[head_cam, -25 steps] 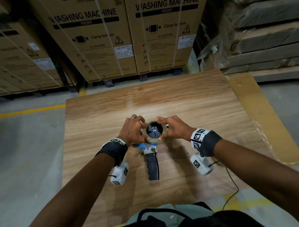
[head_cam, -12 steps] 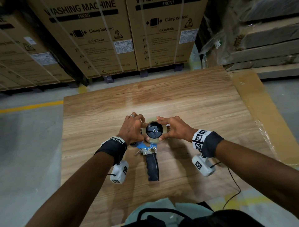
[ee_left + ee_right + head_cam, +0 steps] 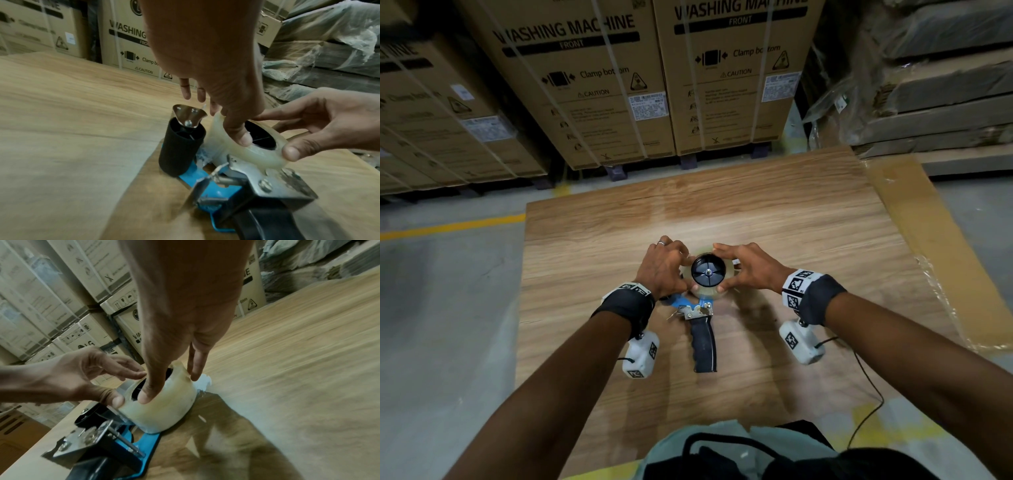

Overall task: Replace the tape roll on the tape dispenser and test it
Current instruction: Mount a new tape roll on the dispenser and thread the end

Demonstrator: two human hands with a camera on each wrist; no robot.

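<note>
The tape dispenser (image 3: 703, 337) lies flat on the wooden table (image 3: 808, 240), its black handle pointing toward me and its blue frame (image 3: 148, 443) underneath. A clear tape roll (image 3: 705, 292) sits around the black hub (image 3: 708, 270). My left hand (image 3: 679, 267) holds the roll's left side between thumb and fingers. My right hand (image 3: 734, 270) holds the right side the same way. In the left wrist view my left thumb presses the roll (image 3: 261, 154) beside the black roller (image 3: 180, 146). In the right wrist view my right thumb rests on the inner rim of the roll (image 3: 164, 410).
Strapped washing machine cartons (image 3: 592, 85) stand beyond the table's far edge. Wrapped flat packs (image 3: 935, 92) are stacked at the back right. A cardboard sheet (image 3: 928, 246) runs along the table's right side. A cable (image 3: 869, 394) trails from my right wrist camera.
Both hands stay on the roll in the same place. Only the head view has shifted a little.
</note>
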